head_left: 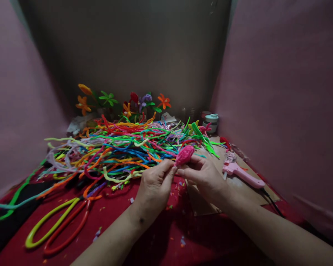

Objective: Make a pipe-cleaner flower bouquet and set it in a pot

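A pink fuzzy flower bud (184,154), apparently bent from pipe cleaners, is held up over the front of the table. My left hand (157,183) pinches its narrow lower end between thumb and fingers. From the right side, my right hand (204,176) has its fingers closed at the bud's base and flank, touching it; its fingertips are partly hidden. Just behind both hands spreads a heap of many-coloured pipe cleaners (122,147).
A pink glue gun (244,175) lies on a brown board (258,195) at right, its cord trailing forward. Yellow- and red-handled pliers or cutters (52,221) rest front left. Finished fuzzy flowers (108,98) stand behind the heap, near a lidded jar (211,122). Pink walls flank both sides.
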A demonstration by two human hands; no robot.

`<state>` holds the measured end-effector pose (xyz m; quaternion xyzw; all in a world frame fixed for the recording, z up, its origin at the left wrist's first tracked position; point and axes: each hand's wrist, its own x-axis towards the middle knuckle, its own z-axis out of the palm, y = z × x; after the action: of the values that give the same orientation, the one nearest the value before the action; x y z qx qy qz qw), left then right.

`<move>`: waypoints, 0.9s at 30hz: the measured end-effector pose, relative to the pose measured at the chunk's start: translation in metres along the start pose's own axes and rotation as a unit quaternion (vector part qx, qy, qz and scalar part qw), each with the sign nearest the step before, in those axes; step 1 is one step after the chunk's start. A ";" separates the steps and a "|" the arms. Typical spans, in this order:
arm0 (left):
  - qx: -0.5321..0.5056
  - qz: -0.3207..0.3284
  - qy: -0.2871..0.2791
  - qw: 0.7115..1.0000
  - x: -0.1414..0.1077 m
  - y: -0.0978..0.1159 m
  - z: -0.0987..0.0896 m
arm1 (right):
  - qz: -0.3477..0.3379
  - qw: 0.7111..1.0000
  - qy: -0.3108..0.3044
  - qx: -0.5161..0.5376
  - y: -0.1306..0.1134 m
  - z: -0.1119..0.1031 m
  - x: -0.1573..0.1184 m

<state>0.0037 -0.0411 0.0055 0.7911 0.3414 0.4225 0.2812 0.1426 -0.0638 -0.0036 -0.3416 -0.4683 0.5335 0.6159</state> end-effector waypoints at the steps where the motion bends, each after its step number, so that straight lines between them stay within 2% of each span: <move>1: -0.028 -0.028 -0.007 0.999 0.000 0.001 0.000 | -0.001 1.000 0.004 -0.001 -0.001 0.000 0.000; 6: -0.191 -0.160 -0.037 0.968 0.003 0.004 0.001 | 0.020 0.999 0.015 0.022 -0.007 0.000 0.002; 11: -0.336 -0.231 -0.056 0.912 0.003 0.008 0.003 | 0.063 0.994 0.035 0.086 -0.010 0.000 0.001; 13: -0.396 -0.243 -0.072 0.883 0.002 0.009 0.003 | 0.087 0.990 0.031 0.102 -0.008 -0.002 0.002; 18: -0.541 -0.266 -0.161 0.781 -0.001 0.003 0.004 | 0.116 0.985 -0.061 0.114 -0.009 -0.006 0.002; 21: -0.589 -0.265 -0.222 0.730 0.000 -0.002 0.005 | 0.123 0.985 -0.056 0.104 -0.011 -0.005 0.000; 22: -0.590 -0.264 -0.229 0.728 0.001 -0.003 0.006 | 0.121 0.986 -0.047 0.105 -0.012 -0.005 0.000; 24: -0.562 -0.264 -0.217 0.753 0.002 -0.001 0.006 | 0.113 0.986 -0.026 0.116 -0.012 -0.003 0.000; 25: -0.531 -0.264 -0.199 0.780 0.002 0.000 0.005 | 0.110 0.986 -0.013 0.122 -0.011 -0.002 0.000; 27: -0.434 -0.251 -0.149 0.852 0.002 0.004 0.005 | 0.101 0.987 0.015 0.125 -0.008 -0.001 0.001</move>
<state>0.0102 -0.0430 0.0071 0.5293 0.2642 0.3193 0.7403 0.1460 -0.0642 0.0035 -0.3153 -0.3518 0.6426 0.6032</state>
